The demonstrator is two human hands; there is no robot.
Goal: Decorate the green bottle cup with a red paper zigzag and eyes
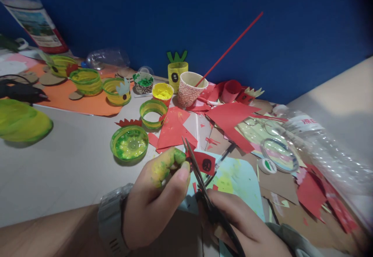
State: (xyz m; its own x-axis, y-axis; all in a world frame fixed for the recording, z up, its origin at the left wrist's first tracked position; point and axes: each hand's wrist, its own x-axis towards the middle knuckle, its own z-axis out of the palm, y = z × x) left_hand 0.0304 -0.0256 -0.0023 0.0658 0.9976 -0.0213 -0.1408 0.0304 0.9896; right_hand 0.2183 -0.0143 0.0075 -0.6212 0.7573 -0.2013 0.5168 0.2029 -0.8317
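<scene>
My left hand (159, 198), smeared with yellow and green paint and wearing a grey watch, pinches a small red paper piece (204, 163) with a black mark on it. My right hand (243, 224) grips a pair of scissors (201, 181) whose blades point up and away and meet the red piece's left edge. Both hands hover over a light blue painted sheet (236, 179) near the table's front edge.
Red paper scraps (175, 129) and brown card litter the table. Green-yellow painted bottle rings (129, 142) and paint cups (162, 92) stand behind. A patterned cup (190, 88) holds a red stick. A clear plastic bottle (314, 140) lies at the right. A blue wall backs the table.
</scene>
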